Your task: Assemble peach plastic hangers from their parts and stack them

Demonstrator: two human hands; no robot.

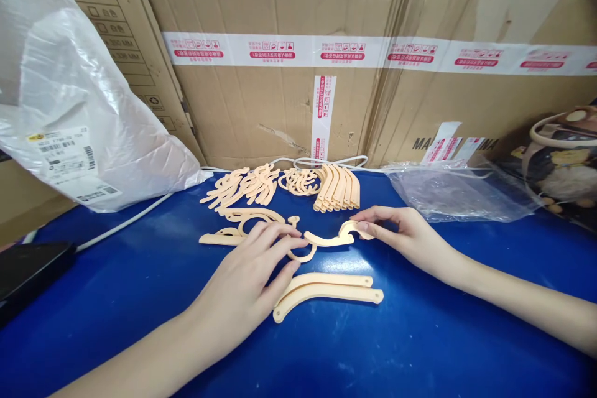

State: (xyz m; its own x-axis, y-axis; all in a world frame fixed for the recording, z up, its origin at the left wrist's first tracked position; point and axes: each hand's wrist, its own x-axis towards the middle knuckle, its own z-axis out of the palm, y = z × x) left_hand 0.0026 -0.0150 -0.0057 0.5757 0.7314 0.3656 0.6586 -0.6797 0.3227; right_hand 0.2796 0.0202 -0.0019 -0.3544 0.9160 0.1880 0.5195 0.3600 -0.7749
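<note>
A peach-coloured curved plastic piece lies on the blue table. My right hand pinches its right end. My left hand rests fingers on its left end, where a small ring shape shows. Two long curved strips of the same plastic lie just in front of my left fingertips. Another hooked piece lies under and beyond my left hand.
Heaps of similar plastic parts lie at the back by taped cardboard boxes. A white plastic bag stands left, a clear bag right. A white cable and a black device lie at left.
</note>
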